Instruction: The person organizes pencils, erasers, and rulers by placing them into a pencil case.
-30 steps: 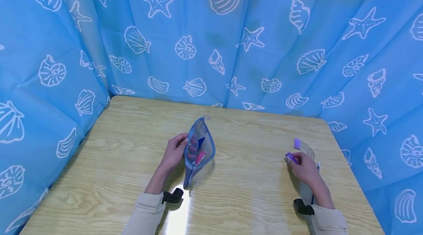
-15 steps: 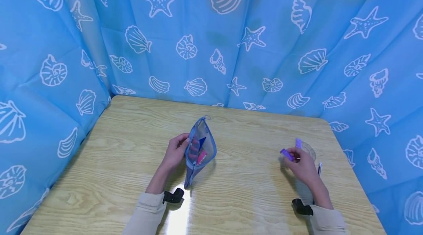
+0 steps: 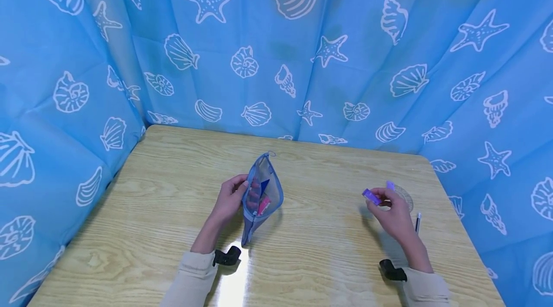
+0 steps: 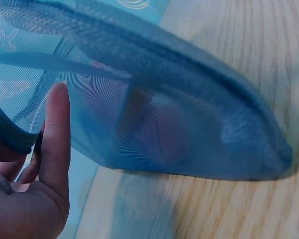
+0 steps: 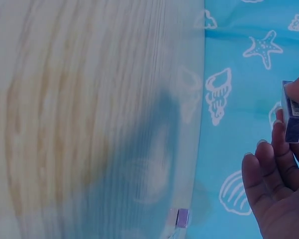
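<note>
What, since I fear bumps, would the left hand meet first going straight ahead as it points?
The pouch, which the left hand grips. Past it, the way looks free toward the curtain, though depth is unclear.

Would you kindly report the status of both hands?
Left hand gripping open mesh pouch. Right hand pinching purple block, outside pouch. Second block behind right hand, not between hands.
</note>
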The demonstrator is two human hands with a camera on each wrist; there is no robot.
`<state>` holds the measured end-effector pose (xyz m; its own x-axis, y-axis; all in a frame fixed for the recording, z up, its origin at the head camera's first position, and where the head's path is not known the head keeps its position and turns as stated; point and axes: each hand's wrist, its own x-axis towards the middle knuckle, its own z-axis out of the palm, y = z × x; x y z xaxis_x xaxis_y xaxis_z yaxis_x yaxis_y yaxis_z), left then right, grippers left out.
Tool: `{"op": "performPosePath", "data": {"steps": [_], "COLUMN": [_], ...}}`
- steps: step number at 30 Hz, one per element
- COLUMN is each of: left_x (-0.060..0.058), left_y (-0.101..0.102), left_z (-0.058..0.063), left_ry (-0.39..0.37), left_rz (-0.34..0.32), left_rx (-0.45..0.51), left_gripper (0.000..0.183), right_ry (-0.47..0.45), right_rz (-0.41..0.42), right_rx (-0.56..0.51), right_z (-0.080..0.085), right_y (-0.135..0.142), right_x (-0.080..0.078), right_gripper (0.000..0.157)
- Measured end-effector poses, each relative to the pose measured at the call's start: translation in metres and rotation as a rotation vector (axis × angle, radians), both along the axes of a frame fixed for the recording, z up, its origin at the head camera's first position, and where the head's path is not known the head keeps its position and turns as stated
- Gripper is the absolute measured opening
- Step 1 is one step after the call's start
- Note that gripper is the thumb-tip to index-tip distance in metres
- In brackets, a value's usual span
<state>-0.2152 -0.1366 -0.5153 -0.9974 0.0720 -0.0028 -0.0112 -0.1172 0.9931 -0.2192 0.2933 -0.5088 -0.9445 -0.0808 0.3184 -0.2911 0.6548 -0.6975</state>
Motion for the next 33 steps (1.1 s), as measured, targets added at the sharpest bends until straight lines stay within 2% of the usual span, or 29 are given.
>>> {"op": "performPosePath", "data": {"steps": [5,18,24,33], "left_x": [0.001,0.0,0.001,0.001], "left_y": [0.001,0.011,0.011,0.011], "left_z": [0.001,-0.003,-0.002,-0.003], "left_ry": [0.005,0.007,0.035,0.017], "left_rz": [0.016,0.016,0.039,0.038], "left_rx": [-0.031,-0.014,-0.037,-0.032], "left_gripper": [0.03,0.028,0.027,0.027], "right_ry": [0.022,0.034,0.007,-0.02], "right_rz": [0.026,0.078,0.11,0.203], "right_rx": [-0.005,-0.033,-0.079,-0.097], "right_z": [0.002,0.002,-0.001,-0.006], "right_y": [-0.005,-0.018,-0.034,-0.063], "right_x": [0.001,0.001,0.003,0.005], "right_gripper": [0.024,0.023,0.024,0.023]}}
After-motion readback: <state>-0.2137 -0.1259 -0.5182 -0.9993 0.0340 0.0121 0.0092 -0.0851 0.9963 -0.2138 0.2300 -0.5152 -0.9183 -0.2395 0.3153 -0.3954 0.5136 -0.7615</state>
